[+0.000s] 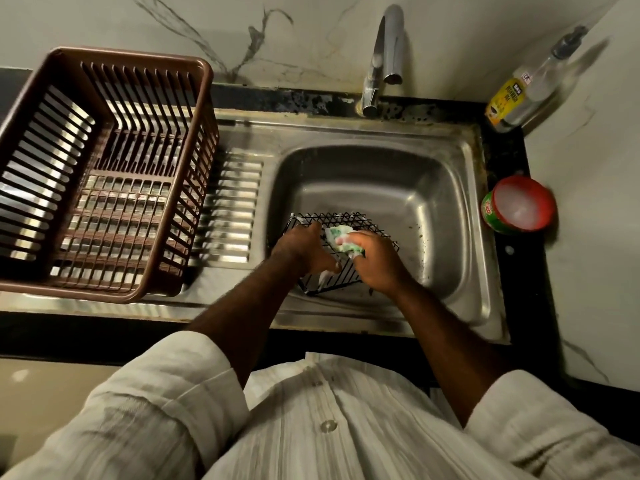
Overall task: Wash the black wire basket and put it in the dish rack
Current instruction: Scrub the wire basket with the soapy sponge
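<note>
Black wire basket (347,274) sits low in the steel sink (433,202), toward its near-left corner, tilted, with foam on some of the wires. Your left hand (304,249) grips the basket's left side, fingers curled over the wire. Your right hand (375,263) holds a green and white soapy sponge (341,239), fingers closed round it, and presses it on the basket's mesh just beside the left hand. The brown plastic dish rack (204,98) stands on the ribbed drainboard (232,202) left of the sink, well apart from the basket. The chrome tap (389,46) rises behind the sink; I can't tell whether any water runs from it. A pump bottle with a yellow dishwash label (523,95) stands at the sink's back right corner, against the marble wall. A round tub with a red rim and green side (519,206), whitish paste inside, sits on the counter right of the sink. Rolled cream shirt sleeves (166,393) show at the near side of the sink.
</note>
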`<state>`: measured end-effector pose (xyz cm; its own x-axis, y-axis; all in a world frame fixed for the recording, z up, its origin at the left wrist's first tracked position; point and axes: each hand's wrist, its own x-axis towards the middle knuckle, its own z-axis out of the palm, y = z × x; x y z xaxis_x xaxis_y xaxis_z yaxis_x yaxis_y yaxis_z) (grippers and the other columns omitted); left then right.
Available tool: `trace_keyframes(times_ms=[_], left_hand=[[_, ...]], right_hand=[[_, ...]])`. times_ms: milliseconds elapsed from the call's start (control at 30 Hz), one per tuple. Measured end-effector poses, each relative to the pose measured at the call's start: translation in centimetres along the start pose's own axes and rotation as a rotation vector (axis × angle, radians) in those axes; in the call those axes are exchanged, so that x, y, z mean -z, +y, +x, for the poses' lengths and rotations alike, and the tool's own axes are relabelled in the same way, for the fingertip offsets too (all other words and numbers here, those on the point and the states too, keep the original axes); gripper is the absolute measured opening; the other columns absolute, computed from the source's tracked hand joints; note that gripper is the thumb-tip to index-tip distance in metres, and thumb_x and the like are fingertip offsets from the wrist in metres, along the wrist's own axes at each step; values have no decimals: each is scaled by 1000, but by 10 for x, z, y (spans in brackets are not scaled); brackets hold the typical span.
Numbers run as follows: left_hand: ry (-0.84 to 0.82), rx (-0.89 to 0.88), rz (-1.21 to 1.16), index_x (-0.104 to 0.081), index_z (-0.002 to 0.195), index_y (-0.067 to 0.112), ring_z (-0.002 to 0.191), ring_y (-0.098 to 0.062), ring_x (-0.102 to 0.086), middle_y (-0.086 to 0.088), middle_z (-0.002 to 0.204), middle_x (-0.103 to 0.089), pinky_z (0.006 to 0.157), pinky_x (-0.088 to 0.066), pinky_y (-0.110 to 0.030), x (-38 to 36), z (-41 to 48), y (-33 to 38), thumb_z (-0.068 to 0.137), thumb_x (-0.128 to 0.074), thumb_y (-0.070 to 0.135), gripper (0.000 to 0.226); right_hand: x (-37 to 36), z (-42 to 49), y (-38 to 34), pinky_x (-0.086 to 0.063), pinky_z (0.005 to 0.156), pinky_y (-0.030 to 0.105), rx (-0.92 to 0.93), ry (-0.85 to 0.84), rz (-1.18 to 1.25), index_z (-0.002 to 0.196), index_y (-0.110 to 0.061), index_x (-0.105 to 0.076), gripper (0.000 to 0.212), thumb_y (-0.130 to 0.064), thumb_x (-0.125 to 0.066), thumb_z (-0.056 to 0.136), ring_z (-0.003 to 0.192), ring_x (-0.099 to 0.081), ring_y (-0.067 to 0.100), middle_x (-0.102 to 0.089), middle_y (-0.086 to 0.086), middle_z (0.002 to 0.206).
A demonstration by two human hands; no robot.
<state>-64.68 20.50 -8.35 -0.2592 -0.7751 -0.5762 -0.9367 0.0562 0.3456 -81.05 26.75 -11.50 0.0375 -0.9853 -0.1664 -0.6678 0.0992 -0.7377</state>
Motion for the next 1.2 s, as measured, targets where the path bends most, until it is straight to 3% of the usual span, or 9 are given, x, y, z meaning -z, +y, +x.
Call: trace_keyframes(times_ms=[100, 233, 333, 467, 567, 633, 733, 933, 1200], left_hand=[[1, -10, -3, -48, 131, 18, 111, -30, -60, -11, 123, -59, 90, -56, -42, 1, -2, 0, 64, -83, 51, 83], [-11, -11, -3, -47, 135, 18, 115, -30, -58, -12, 129, -58, 93, -55, -44, 2, -5, 0, 64, -83, 54, 88], [-7, -3, -21, -47, 137, 18, 118, -31, -57, -13, 132, -55, 95, -54, -43, 0, -6, -1, 65, -82, 54, 88], [24, -1, -21, -48, 135, 17, 119, -33, -57, -15, 133, -56, 98, -52, -43, -4, -9, -1, 62, -81, 57, 89], [36, -4, -34, -49, 134, 18, 118, -33, -58, -14, 132, -57, 97, -52, -43, -6, -8, -1, 60, -81, 56, 89], [38, -2, -35, -48, 136, 18, 119, -33, -57, -14, 133, -56, 98, -52, -44, -6, -8, -1, 60, -81, 56, 91], [39, 9, -34, -45, 140, 18, 121, -34, -55, -15, 135, -54, 99, -51, -44, -7, -7, -1, 63, -82, 53, 92], [45, -19, -24, -50, 127, 17, 112, -35, -60, -15, 125, -60, 92, -53, -40, -7, -7, -2, 62, -81, 54, 81], [29, -4, -8, -45, 139, 17, 123, -35, -54, -16, 138, -51, 100, -50, -44, -10, -5, -2, 65, -82, 53, 90]], right_hand=[[7, -1, 10, -42, 106, 24, 73, 5, -117, 121, -7, -72, 60, 22, -48, 75, 117, -63, 23, -69, 12, 126], [12, 8, 29, -53, 99, 42, 30, 18, -217, 118, -4, -72, 55, 20, -52, 73, 110, -67, 34, -71, 19, 117], [22, 14, 34, -55, 93, 39, -146, 3, -282, 121, -8, -72, 50, 14, -56, 79, 108, -66, 35, -70, 19, 118], [31, 26, 36, -52, 97, 35, -297, -22, -230, 120, -5, -71, 41, 9, -61, 83, 113, -64, 34, -68, 18, 124], [29, 30, 28, -52, 86, 28, -337, 10, -178, 117, -6, -73, 34, 2, -66, 85, 107, -67, 33, -71, 16, 118], [24, 28, 15, -49, 79, 24, -301, 8, -146, 120, -7, -72, 38, 6, -63, 85, 103, -68, 32, -71, 17, 118], [9, 19, -9, -57, 76, 32, -194, -17, -81, 123, -9, -70, 43, 8, -59, 85, 96, -69, 30, -71, 17, 118], [-2, 2, -23, -49, 92, 27, 34, -73, -142, 123, -8, -71, 46, 6, -56, 82, 105, -67, 29, -72, 18, 117], [21, 13, 13, -57, 85, 42, -40, -111, -353, 119, -22, -73, 44, 0, -56, 85, 94, -66, 35, -68, 18, 107]])
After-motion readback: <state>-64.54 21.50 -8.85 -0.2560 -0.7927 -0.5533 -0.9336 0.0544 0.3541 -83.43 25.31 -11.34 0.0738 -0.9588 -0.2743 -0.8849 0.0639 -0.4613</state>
